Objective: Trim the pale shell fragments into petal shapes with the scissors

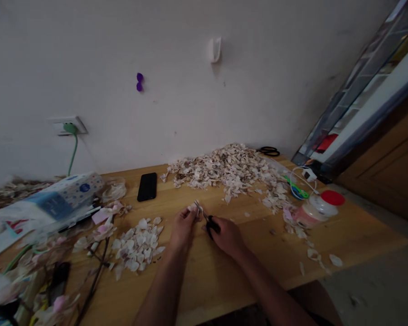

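My left hand [184, 225], over the middle of the wooden table, pinches a small pale petal-like piece [192, 208] between thumb and fingertips. My right hand [228, 235] grips black-handled scissors [211, 225], and their metal blades reach up and left to the piece. Whether the blades are closed on it I cannot make out. To the left of my left forearm lies a small heap of whitish petal-like pieces [139, 244]. A far larger, browner pile of similar pieces [229, 170] spreads along the table's back, beyond both hands.
A black phone [147, 186] lies left of the large pile. Pink artificial flowers [104, 231] on a branch and a blue-and-white package [66, 197] crowd the left side. At right stand a red-lidded clear jar [318, 209] and a white cable [294, 174]. Other black-handled scissors [269, 151] rest behind.
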`<state>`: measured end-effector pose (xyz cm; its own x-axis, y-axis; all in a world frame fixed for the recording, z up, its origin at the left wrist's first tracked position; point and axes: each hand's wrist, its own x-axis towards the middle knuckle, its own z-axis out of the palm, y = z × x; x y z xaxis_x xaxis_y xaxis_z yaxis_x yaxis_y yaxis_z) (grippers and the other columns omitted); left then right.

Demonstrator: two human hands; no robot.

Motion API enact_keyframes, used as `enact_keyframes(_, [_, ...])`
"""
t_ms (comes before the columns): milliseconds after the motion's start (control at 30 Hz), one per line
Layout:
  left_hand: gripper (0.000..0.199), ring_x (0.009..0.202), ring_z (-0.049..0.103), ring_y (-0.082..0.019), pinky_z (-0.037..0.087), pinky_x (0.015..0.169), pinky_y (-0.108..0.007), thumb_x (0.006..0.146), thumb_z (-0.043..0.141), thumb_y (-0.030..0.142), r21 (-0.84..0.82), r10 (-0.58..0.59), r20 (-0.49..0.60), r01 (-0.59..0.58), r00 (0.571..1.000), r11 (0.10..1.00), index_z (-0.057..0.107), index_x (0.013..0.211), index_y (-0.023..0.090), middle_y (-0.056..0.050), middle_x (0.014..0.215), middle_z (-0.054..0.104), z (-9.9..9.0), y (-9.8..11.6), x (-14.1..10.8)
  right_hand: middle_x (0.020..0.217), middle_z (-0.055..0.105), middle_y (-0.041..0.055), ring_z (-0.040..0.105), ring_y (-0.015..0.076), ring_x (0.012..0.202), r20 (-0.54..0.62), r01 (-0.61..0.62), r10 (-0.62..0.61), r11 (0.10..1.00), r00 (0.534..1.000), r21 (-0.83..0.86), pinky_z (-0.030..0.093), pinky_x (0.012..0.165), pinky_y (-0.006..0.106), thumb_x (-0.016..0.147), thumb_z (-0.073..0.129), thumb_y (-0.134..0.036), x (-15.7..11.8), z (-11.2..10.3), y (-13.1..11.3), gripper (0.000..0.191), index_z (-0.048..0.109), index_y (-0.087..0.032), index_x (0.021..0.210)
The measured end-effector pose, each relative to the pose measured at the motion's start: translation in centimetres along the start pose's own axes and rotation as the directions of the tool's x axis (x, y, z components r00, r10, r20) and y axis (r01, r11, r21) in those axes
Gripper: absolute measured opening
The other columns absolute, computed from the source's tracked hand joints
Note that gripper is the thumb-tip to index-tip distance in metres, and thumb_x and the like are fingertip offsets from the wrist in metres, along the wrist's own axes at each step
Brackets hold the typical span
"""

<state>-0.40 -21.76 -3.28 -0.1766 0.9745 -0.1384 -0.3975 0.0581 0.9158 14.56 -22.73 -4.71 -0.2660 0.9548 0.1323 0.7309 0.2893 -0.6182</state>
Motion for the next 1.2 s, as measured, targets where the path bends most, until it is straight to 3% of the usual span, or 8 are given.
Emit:
enact_keyframes(367, [0.023, 0.067, 0.056, -0.015, 0.044, 0.066, -0.024, 0.073, 0.065, 0.038, 0.370, 0.237, -0.011, -0.217, 0.971, 0.904, 0.071, 0.077, 0.017, -0.002, 0.071, 0.065, -0.6, 1.8, -0.2, 0.083, 0.068, 0.0038, 0.062, 0.0201, 0.080, 0.013, 0.007, -0.006, 0.999, 1.000, -0.032, 0.037, 0.066, 0.025, 0.084, 0.053, -0.049, 0.0, 0.0, 0.0, 0.026, 0.061, -0.024, 0.087])
enact_keyframes(533, [0.030, 0.061, 0.056, -0.013, 0.044, 0.060, -0.024, 0.068, 0.070, 0.034, 0.312, 0.245, -0.051, -0.217, 0.968, 0.925, 0.066, 0.093, 0.018, 0.000, 0.068, 0.063, -0.3, 1.9, -0.4, 0.084, 0.068, 0.0035, 0.062, 0.0197, 0.080, 0.034, 0.010, -0.010, 1.000, 0.999, -0.015, 0.037, 0.067, 0.025, 0.083, 0.053, -0.048, 0.0, -0.2, -0.1, 0.026, 0.061, -0.024, 0.087])
enact_keyframes(733, [0.021, 0.058, 0.056, -0.013, 0.044, 0.059, -0.024, 0.065, 0.071, 0.034, 0.285, 0.226, -0.057, -0.201, 0.973, 0.937, 0.061, 0.072, 0.017, 0.000, 0.065, 0.063, -0.3, 1.9, -0.2, 0.084, 0.068, 0.0034, 0.061, 0.0190, 0.079, 0.038, 0.024, -0.023, 0.999, 0.999, -0.035, 0.037, 0.066, 0.025, 0.083, 0.053, -0.045, -0.1, -0.3, -0.2, 0.024, 0.061, -0.023, 0.085])
enact_keyframes(1033, [0.025, 0.062, 0.057, -0.014, 0.044, 0.061, -0.025, 0.064, 0.073, 0.036, 0.328, 0.199, -0.017, -0.183, 0.980, 0.927, 0.068, 0.077, 0.016, -0.002, 0.067, 0.065, -0.8, 1.3, 0.1, 0.079, 0.068, 0.0033, 0.061, 0.0188, 0.076, 0.004, 0.027, -0.027, 0.999, 1.000, -0.023, 0.037, 0.065, 0.025, 0.084, 0.051, -0.041, -0.1, -0.2, -0.1, 0.020, 0.059, -0.023, 0.081])
enact_keyframes(1200, [0.029, 0.063, 0.058, -0.013, 0.046, 0.063, -0.025, 0.060, 0.076, 0.037, 0.257, 0.150, -0.006, -0.144, 0.989, 0.956, 0.068, 0.077, 0.016, -0.002, 0.070, 0.067, -0.6, 1.6, 0.1, 0.079, 0.068, 0.0033, 0.061, 0.0182, 0.074, -0.002, 0.035, -0.035, 0.999, 0.999, 0.011, 0.038, 0.064, 0.024, 0.085, 0.051, -0.044, -0.1, 0.0, 0.0, 0.024, 0.060, -0.023, 0.081])
